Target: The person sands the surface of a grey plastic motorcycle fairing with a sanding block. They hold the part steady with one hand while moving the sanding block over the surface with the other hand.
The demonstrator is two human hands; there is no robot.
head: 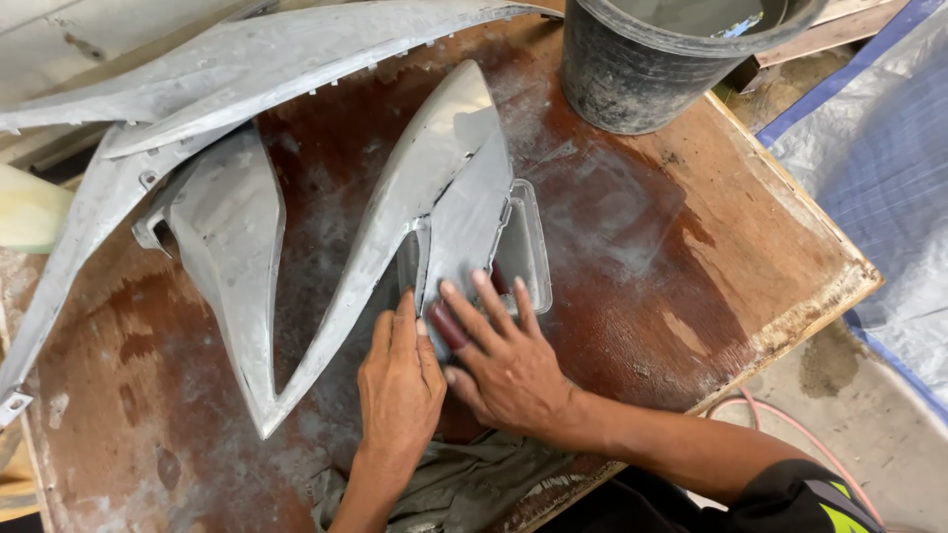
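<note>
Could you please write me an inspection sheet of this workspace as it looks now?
Surface: brown wooden table, dusted with grey-white powder, worn at the edges.
Job's things: grey pointed panel resting over a clear tray; reddish-brown sanding piece under the right hand.
Clutter: more grey panels at left; black bucket at the far edge; grey cloth at the near edge.
Grippers: left hand flat on the panel; right hand pressing the sanding piece on it.
Cables: pink hose on the floor.
Surroundings: blue-grey tarp at right, concrete floor.
</note>
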